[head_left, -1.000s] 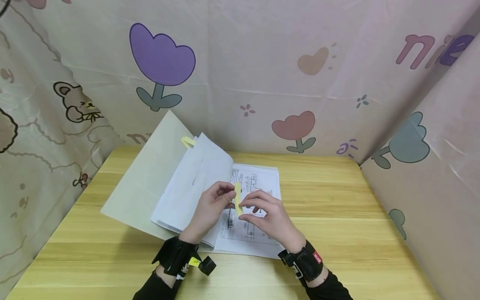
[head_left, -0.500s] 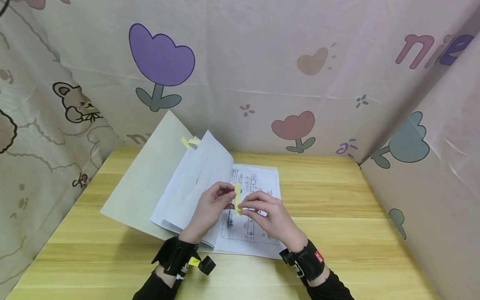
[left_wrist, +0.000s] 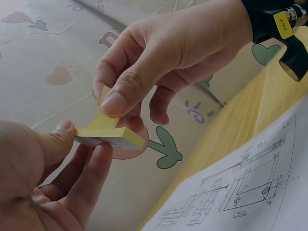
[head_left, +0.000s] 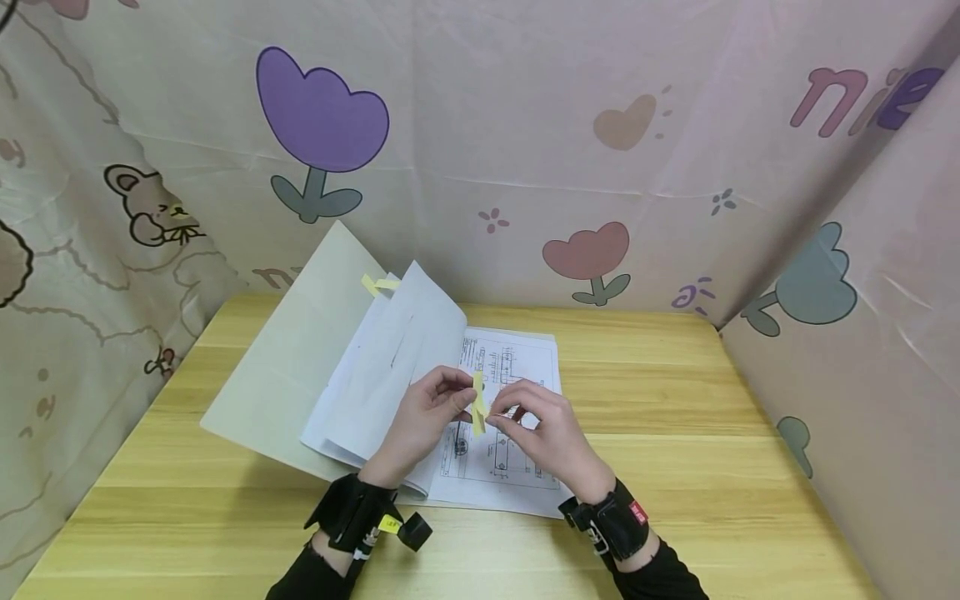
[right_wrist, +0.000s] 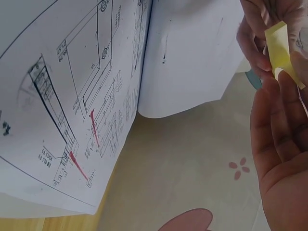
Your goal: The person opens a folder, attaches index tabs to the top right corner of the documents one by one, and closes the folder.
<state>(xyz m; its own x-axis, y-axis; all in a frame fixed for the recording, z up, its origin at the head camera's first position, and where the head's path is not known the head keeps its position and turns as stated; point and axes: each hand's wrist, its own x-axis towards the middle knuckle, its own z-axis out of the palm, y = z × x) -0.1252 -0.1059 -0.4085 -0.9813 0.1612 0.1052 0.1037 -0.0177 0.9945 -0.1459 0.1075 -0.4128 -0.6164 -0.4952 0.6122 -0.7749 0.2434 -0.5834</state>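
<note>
My left hand (head_left: pixel 423 417) holds a narrow pad of yellow sticky notes (left_wrist: pixel 129 136) between thumb and fingers. From the other side, my right hand (head_left: pixel 551 425) pinches the top sticky note (left_wrist: pixel 102 119), which bends up from the pad while one end still meets it. Both hands are above an open booklet, whose right page (head_left: pixel 517 479) carries printed technical drawings. Red marks on that page show in both wrist views. The turned pages (head_left: pixel 367 383) curl up at the left, against a raised pale cover (head_left: pixel 281 371).
Yellow paper strips (head_left: pixel 382 284) stick out from the top of the turned pages. The booklet lies on a wood-grain table (head_left: pixel 660 392). A patterned cloth (head_left: pixel 465 125) hangs behind and along the sides. Black straps with cameras circle both wrists.
My right hand has closed on the top note and drawn it slightly right, away from the pad. The loose page's upper corner swung a little right and then stayed still.
</note>
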